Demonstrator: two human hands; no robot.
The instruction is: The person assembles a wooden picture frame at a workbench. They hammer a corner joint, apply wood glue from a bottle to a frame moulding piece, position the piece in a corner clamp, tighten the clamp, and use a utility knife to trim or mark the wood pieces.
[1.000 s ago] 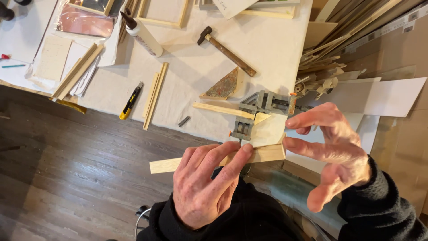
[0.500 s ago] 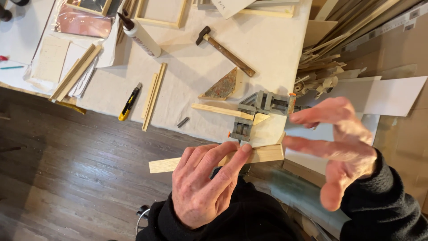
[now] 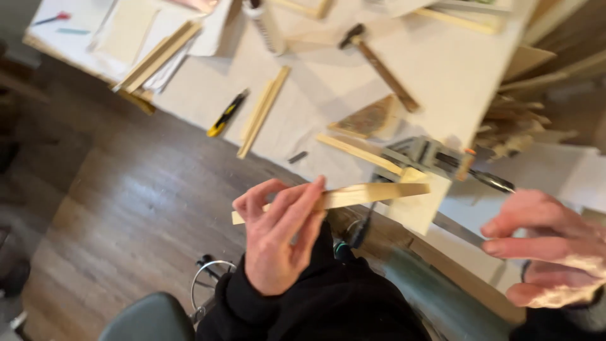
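My left hand grips a long pale wooden strip near its left end and holds it roughly level in the air in front of the table edge. The strip's right end reaches a metal clamp fixed at the corner of the white table. My right hand hovers at the lower right with fingers apart and nothing in it, away from the strip and blurred.
On the table lie a hammer, a yellow-and-black utility knife, a pair of thin wooden strips, a triangular wood piece, a glue tube and stacked slats. Dark wood floor lies below left.
My left hand has lifted the strip off the table corner and tilted it up. My right hand moved away to the lower right. The view shifted and blurred.
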